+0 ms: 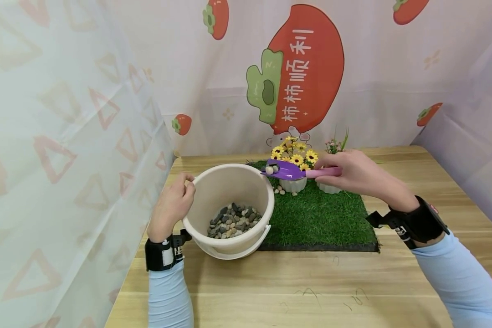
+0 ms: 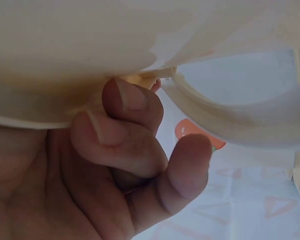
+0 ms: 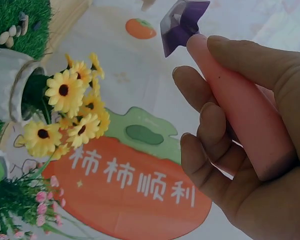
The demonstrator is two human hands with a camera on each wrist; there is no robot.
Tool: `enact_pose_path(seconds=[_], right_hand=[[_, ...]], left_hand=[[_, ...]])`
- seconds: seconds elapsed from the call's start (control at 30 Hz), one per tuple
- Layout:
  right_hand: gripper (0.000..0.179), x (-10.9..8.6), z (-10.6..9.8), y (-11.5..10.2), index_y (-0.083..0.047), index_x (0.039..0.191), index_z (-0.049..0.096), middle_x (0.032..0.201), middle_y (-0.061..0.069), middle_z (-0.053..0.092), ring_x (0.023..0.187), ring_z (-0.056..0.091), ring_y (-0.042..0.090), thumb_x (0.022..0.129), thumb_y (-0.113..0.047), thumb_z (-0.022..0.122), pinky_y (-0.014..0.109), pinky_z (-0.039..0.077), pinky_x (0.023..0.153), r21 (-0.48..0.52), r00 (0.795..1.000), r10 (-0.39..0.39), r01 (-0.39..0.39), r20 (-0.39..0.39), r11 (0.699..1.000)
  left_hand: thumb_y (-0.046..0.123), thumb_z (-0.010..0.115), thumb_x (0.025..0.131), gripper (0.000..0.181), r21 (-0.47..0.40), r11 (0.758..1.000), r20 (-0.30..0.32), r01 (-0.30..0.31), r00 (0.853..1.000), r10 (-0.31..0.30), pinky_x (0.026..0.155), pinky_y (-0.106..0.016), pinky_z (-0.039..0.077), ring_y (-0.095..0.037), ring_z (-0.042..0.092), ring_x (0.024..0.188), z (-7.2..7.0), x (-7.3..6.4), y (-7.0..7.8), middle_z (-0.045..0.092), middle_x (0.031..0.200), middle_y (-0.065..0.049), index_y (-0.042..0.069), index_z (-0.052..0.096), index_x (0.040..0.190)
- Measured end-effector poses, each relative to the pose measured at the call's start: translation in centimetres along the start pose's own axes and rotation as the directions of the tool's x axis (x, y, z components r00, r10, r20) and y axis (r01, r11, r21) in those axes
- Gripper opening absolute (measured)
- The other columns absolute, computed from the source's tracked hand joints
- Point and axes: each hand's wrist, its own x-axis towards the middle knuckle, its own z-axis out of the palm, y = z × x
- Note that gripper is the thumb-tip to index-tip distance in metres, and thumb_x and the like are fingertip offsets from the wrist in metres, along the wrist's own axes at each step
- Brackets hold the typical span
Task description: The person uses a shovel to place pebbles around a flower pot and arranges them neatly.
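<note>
Head view: I have the right hand [image 1: 358, 175] wrapped round the pink handle of a purple shovel [image 1: 289, 171], its blade at the right side of the rim of a cream bucket [image 1: 227, 187]. A few pebbles [image 1: 272, 169] lie near the blade's tip. My left hand [image 1: 172, 204] grips the bucket at the left of its rim; the left wrist view shows me curled fingers against the outer wall. Inside, dark and pale stones [image 1: 233, 221] cover part of the bottom. The bucket stands on the wooden table [image 1: 270, 291], next to green turf [image 1: 324, 223], where I see a white pot [image 1: 294, 185] of yellow flowers [image 1: 297, 159] and more pebbles beside it. From the right wrist camera, I also make out small pink flowers [image 3: 41, 197].
</note>
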Motion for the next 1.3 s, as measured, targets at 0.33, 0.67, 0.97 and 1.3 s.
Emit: enact_pose_path(seconds=[0.33, 0.67, 0.97, 1.3], right_hand=[[0.01, -1.9, 1.0, 1.4, -0.027, 0.099, 0.071, 0.082, -0.013, 0.067, 0.066, 0.055, 0.0, 0.09, -0.03, 0.071, 0.024, 0.045, 0.065, 0.023, 0.996, 0.09, -0.089, -0.003, 0.996], [0.012, -3.4, 3.0, 2.8, -0.028, 0.102, 0.07, 0.073, -0.016, 0.062, 0.057, 0.042, -0.001, 0.091, -0.031, 0.07, 0.023, 0.036, 0.061, 0.029, 0.994, 0.107, -0.106, -0.009, 0.994], [0.012, -4.5, 4.5, 3.5, -0.025, 0.103, 0.07, 0.08, -0.011, 0.064, 0.061, 0.043, 0.001, 0.091, -0.026, 0.069, 0.024, 0.035, 0.061, 0.07, 0.988, 0.15, -0.151, 0.024, 0.986], [0.013, -5.2, 6.0, 5.0, -0.018, 0.104, 0.07, 0.065, -0.01, 0.055, 0.052, 0.034, -0.001, 0.091, -0.022, 0.07, 0.023, 0.032, 0.053, 0.141, 0.984, 0.17, -0.176, 0.058, 0.974]], left_hand=[[0.024, 0.033, 0.103, 0.032, 0.0, 1.0, -0.004, -0.004, 1.0, 0.004, 0.051, -0.031, 0.042, -0.018, 0.048, 0.049, 0.0, -0.1, 0.1, 0.054, 0.065, -0.007, 0.008, 0.054, 0.12], [0.024, 0.033, 0.103, 0.033, 0.0, 1.0, -0.01, -0.01, 1.0, 0.01, 0.05, -0.031, 0.042, -0.017, 0.048, 0.048, 0.0, 0.0, 0.1, 0.055, 0.065, -0.006, 0.008, 0.055, 0.12], [0.025, 0.032, 0.103, 0.034, -0.004, 1.0, -0.008, -0.007, 1.0, 0.007, 0.05, -0.032, 0.041, -0.018, 0.047, 0.047, 0.0, 0.0, 0.0, 0.054, 0.065, -0.006, 0.008, 0.055, 0.12], [0.022, 0.032, 0.103, 0.032, -0.009, 1.0, -0.022, -0.019, 1.0, 0.019, 0.051, -0.032, 0.042, -0.017, 0.049, 0.048, 0.2, 0.1, -0.2, 0.056, 0.065, -0.007, 0.007, 0.055, 0.12]])
